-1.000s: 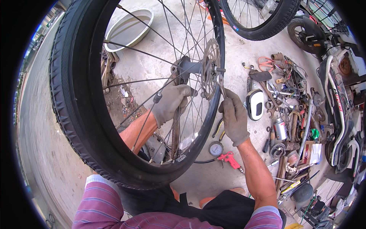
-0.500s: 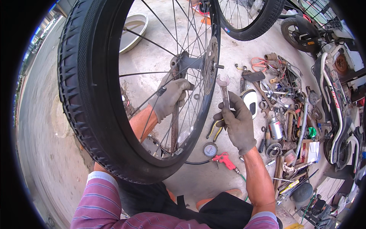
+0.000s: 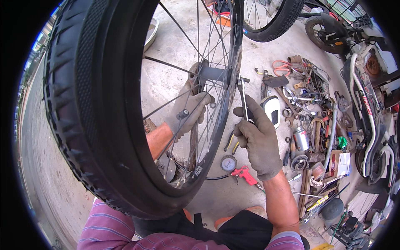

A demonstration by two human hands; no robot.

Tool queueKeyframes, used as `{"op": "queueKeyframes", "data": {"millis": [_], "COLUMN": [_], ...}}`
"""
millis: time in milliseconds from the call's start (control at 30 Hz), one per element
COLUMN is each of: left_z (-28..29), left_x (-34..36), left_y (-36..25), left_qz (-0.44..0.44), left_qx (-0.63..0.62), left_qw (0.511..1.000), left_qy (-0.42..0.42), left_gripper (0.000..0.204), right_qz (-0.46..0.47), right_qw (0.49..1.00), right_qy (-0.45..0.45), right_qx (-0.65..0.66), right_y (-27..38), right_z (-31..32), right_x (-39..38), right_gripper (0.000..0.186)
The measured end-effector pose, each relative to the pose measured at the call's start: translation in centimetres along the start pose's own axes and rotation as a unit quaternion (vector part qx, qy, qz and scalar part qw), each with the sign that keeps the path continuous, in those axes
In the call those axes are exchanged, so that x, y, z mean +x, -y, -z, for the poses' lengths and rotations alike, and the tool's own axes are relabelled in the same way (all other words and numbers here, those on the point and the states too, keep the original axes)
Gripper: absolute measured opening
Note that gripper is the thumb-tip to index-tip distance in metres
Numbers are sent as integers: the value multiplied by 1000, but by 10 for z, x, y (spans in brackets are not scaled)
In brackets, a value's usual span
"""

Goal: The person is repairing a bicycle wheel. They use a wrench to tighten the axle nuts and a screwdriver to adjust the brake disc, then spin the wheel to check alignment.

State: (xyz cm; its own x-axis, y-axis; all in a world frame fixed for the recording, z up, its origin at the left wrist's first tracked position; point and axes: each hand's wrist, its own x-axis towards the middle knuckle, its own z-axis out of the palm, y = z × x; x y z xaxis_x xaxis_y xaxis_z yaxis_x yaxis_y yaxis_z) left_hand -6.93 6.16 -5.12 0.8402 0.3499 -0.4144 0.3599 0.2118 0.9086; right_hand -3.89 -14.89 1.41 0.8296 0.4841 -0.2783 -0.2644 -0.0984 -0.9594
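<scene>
A bicycle wheel with a black knobbly tire (image 3: 100, 104) stands tilted in front of me. Through its spokes my left hand (image 3: 189, 109), in a grey glove, is closed round a long rusty wrench (image 3: 193, 146) whose upper end is at the near side of the grey hub (image 3: 216, 74). Right of the wheel, my gloved right hand (image 3: 260, 139) grips an open-end wrench (image 3: 244, 100) between thumb and fingers. That wrench's head is at the axle end (image 3: 245, 79) beside the brake disc; whether its jaws sit round a nut I cannot tell.
On the concrete at right lies a heap of hand tools (image 3: 310, 98), with a spray can (image 3: 301, 138) among them. A pressure gauge (image 3: 228, 163) with a red inflator gun (image 3: 245, 175) lies below the wheel. Farther off are another wheel (image 3: 273, 25) and a parked motorbike (image 3: 362, 104).
The right hand's wrench has turned edge-on and its head has come up to the axle end. The wheel has shifted nearer and tilted a little; my left hand keeps its hold.
</scene>
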Motion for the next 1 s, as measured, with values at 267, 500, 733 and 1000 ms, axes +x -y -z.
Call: {"op": "queueKeyframes", "data": {"millis": [267, 500, 733, 1000], "left_z": [-12, -12, -8, -12], "left_x": [-11, -13, -14, -16], "left_y": [-8, -7, -4, -4], "left_qz": [-20, 8, 5, -5], "left_qx": [-17, -35, -11, 3], "left_qw": [999, 999, 1000, 1000], "left_qy": [-46, -25, -22, -31], "left_gripper": [13, 9, 21, 19], "right_qz": [-40, 1, 61, 27], "right_qw": [999, 989, 988, 965], "right_qy": [31, -23, -49, -72], "right_qx": [1, 146, 135, 250], "right_y": [35, 2, -25, -40], "right_z": [1, -18, -32, -45], "right_x": [-14, -13, -4, 3], "right_gripper": [59, 59, 58, 54]}}
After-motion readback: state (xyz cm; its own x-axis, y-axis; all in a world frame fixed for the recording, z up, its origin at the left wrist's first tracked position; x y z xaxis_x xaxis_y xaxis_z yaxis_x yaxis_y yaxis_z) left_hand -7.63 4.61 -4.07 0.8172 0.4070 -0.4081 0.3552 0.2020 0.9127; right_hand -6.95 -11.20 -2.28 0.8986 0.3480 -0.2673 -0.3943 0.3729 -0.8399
